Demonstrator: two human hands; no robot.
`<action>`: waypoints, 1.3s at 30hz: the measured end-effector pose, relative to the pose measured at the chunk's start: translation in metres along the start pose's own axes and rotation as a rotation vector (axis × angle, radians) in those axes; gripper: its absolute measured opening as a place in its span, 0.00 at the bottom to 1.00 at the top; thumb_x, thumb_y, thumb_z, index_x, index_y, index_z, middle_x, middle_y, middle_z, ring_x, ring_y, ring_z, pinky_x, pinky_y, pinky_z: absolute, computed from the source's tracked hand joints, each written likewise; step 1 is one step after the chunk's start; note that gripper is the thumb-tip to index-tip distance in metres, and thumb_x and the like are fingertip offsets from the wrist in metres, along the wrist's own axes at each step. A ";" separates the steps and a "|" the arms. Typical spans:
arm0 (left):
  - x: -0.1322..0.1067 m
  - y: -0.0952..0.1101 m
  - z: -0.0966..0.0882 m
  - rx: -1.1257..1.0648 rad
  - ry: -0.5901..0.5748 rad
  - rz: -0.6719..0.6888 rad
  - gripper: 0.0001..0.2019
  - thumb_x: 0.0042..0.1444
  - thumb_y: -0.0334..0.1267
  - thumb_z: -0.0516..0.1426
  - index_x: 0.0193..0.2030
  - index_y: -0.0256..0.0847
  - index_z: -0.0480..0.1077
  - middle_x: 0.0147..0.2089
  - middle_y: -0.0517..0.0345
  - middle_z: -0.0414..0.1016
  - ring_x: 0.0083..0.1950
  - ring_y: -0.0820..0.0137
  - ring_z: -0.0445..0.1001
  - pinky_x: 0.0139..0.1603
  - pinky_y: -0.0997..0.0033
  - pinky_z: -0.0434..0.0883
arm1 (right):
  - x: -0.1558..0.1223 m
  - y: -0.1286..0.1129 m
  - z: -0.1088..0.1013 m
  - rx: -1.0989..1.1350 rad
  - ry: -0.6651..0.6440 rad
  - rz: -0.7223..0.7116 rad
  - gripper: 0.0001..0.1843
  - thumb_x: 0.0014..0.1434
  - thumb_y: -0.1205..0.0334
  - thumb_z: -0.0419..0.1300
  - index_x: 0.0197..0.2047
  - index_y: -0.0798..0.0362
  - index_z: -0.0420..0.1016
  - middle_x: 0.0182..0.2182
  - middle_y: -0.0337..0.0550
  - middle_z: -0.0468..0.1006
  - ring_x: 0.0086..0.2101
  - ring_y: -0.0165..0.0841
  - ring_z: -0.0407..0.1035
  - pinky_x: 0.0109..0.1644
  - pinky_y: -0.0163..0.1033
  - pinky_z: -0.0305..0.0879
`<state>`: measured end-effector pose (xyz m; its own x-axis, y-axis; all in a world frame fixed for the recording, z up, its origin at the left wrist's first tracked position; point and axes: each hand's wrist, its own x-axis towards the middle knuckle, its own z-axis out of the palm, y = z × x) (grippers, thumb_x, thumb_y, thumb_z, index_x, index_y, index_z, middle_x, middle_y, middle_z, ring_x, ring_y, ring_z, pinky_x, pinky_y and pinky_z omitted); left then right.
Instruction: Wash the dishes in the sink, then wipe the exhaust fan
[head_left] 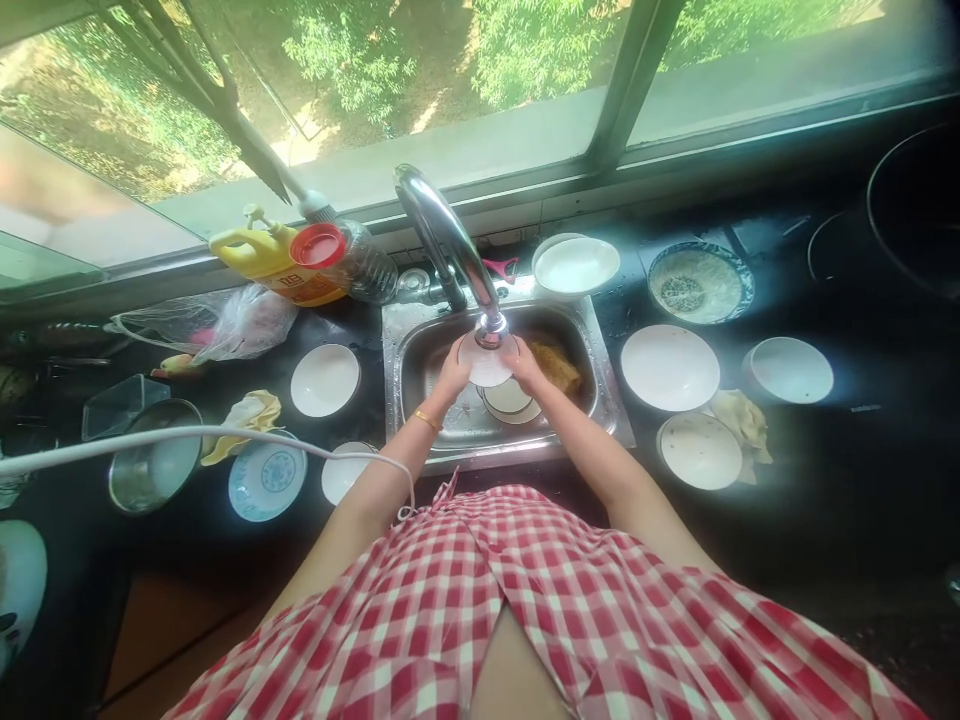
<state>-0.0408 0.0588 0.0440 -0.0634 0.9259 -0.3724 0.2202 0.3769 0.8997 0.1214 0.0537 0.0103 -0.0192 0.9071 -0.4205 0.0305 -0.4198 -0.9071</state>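
Note:
A small white plate (485,364) is held over the steel sink (609,388), right under the spout of the chrome faucet (450,240). My left hand (452,372) grips its left edge and my right hand (523,364) grips its right edge. Below the plate, inside the basin, lie a couple of white dishes (511,402) and a yellow-brown cloth (556,366). My left wrist carries a gold bracelet (427,419).
White plates and bowls (670,367) lie on the dark counter right of the sink, with a patterned bowl (700,283). To the left are a white bowl (325,379), a blue-patterned plate (266,481), a steel pot (154,469), a yellow bottle (270,259) and a plastic bag (225,323).

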 end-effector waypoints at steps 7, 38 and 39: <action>-0.017 0.008 0.003 0.546 -0.338 0.508 0.18 0.54 0.37 0.61 0.53 0.42 0.75 0.66 0.42 0.69 0.74 0.50 0.54 0.76 0.43 0.39 | 0.017 -0.019 -0.013 -0.047 0.285 0.210 0.33 0.48 0.64 0.59 0.58 0.54 0.59 0.51 0.55 0.73 0.44 0.40 0.70 0.48 0.46 0.71; -0.021 0.052 0.021 -0.646 -0.187 -0.179 0.11 0.57 0.40 0.60 0.43 0.37 0.74 0.46 0.50 0.79 0.49 0.64 0.76 0.49 0.66 0.73 | 0.020 -0.042 -0.011 0.168 0.164 -0.048 0.22 0.64 0.54 0.48 0.52 0.56 0.74 0.53 0.50 0.77 0.52 0.38 0.70 0.59 0.46 0.65; -0.016 0.057 0.023 -0.715 -0.154 -0.170 0.11 0.59 0.39 0.58 0.45 0.36 0.74 0.47 0.50 0.79 0.50 0.64 0.76 0.51 0.65 0.73 | 0.013 -0.035 -0.005 0.214 0.289 -0.059 0.24 0.65 0.54 0.44 0.55 0.56 0.72 0.55 0.51 0.75 0.53 0.38 0.69 0.60 0.47 0.65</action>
<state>-0.0049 0.0646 0.0959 0.1086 0.8595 -0.4995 -0.4697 0.4872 0.7362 0.1252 0.0807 0.0369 0.2698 0.8882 -0.3719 -0.1727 -0.3353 -0.9261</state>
